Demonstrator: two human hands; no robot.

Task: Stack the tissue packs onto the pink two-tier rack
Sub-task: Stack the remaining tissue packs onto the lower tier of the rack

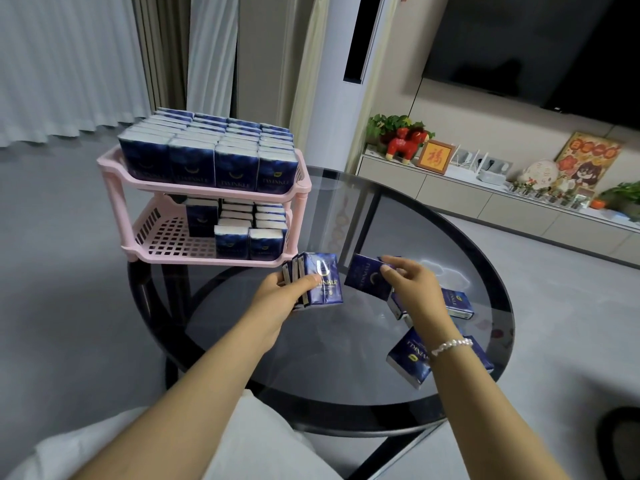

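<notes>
Your two forearms low in frame, round glass table (pixel 346 358), pink rack (pixel 204 188) top tier full, lower part-filled, your left hand (pixel 282 289) gripping a bundle of tissue packs (pixel 320 278), right hand (pixel 412 278) pinching one pack (pixel 369 277), loose packs (pixel 408 358) on glass by your right wrist

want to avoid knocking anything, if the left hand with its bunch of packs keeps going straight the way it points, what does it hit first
Probably the pink rack's lower front rim, or the two front packs standing just behind it. The left hand points up toward them with bare glass between; depth is unclear.
</notes>
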